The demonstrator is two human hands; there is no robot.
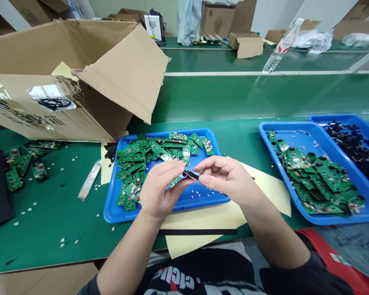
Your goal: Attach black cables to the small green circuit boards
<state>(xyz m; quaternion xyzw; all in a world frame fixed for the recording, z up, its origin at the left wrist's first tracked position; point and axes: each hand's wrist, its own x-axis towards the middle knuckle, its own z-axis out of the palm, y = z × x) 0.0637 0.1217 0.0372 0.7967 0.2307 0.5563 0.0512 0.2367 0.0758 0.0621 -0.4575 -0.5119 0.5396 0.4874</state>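
Note:
My left hand [161,188] is closed around a small green circuit board [174,181], over the front of the blue tray. A black part [190,175] shows at the board's right end, between my two hands. My right hand [223,178] has its thumb and forefinger bent in at that end, with the thumb tip against the black part. My fingers hide much of the board. Below, the blue tray [110,205] holds a heap of green circuit boards [130,157] and several tiny white pieces [199,194].
At right, one blue tray [266,141] holds stacked boards, and another [353,119] holds black parts. A large open cardboard box [110,82] stands back left. Yellow paper sheets [203,215] lie under the middle tray. A plastic bottle [279,51] leans by the shelf.

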